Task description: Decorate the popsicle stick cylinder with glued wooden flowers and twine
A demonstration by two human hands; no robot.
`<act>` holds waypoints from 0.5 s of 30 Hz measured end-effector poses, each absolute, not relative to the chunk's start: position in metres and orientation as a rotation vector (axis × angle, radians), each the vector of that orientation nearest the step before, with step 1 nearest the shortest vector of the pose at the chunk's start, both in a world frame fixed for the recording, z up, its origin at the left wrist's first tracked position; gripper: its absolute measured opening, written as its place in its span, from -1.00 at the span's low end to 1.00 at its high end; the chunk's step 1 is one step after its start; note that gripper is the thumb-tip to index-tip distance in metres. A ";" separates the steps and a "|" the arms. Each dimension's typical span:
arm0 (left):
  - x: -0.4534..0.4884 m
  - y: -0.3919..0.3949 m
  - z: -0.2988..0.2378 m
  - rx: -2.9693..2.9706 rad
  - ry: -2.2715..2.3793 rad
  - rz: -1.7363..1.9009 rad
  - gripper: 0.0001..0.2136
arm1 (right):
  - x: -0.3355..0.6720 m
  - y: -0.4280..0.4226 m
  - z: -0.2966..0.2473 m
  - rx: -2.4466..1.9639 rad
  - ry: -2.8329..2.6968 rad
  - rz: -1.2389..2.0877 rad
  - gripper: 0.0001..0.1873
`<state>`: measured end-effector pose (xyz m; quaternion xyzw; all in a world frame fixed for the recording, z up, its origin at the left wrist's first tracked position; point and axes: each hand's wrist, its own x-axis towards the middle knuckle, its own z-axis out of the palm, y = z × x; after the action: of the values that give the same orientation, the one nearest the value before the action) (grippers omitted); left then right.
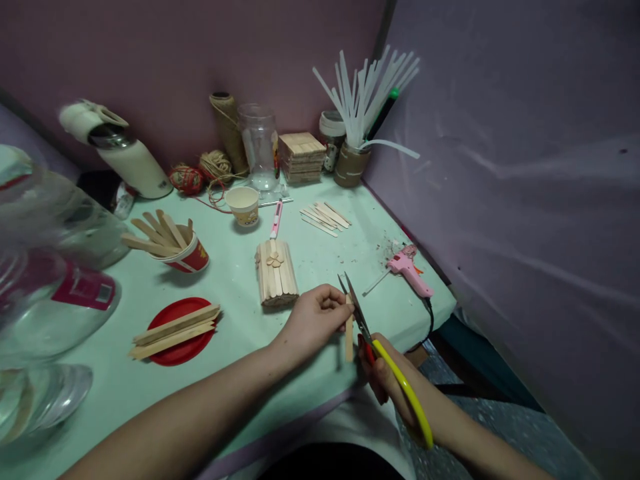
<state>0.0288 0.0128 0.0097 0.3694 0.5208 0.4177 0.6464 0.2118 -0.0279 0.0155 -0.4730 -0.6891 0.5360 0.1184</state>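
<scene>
Between the thumb and fingers of my left hand (320, 313) is a wooden craft stick (349, 341), held upright near the table's front edge. My right hand (395, 380) grips scissors (407, 393) with yellow and red handles. Their blades are slightly apart and point away from me, right beside the stick's upper part; I cannot tell whether they touch it. Just beyond my left hand lies a small piece made of wooden sticks (277, 275), with a flower shape on top. A pink craft knife (277, 220) lies behind it.
A pink glue gun (410, 272) rests at the right edge. Thin sticks (326, 217) lie mid-table. To the left are a red plate (183, 353) with sticks, a paper cup (193, 260) of sticks and large bottles (50, 293). Behind stand a jar (260, 147), twine (227, 127) and glue sticks (367, 93).
</scene>
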 end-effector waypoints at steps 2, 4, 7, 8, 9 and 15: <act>0.028 0.014 0.006 0.823 1.185 0.924 -0.87 | 0.211 -0.027 0.015 -1.418 -2.021 1.587 -0.37; 0.028 0.014 0.002 0.808 1.181 0.909 -0.89 | 0.211 -0.026 0.013 -1.447 -2.023 1.594 -0.37; 0.029 0.015 0.000 0.773 1.182 0.909 -0.91 | 0.210 -0.024 0.013 -1.463 -2.026 1.596 -0.37; 0.030 0.015 -0.001 0.760 1.186 0.912 -0.91 | 0.210 -0.023 0.013 -1.462 -2.034 1.590 -0.37; 0.030 0.015 -0.001 0.748 1.188 0.912 -0.92 | 0.210 -0.022 0.014 -1.465 -2.044 1.577 -0.39; 0.030 0.014 0.002 0.719 1.178 0.903 -0.93 | 0.207 -0.022 0.019 -1.496 -2.093 1.536 -0.45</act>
<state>0.0299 0.0136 0.0021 0.3200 0.5246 0.4020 0.6788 0.2074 -0.0224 0.0191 -0.4980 -0.6966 0.5113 0.0725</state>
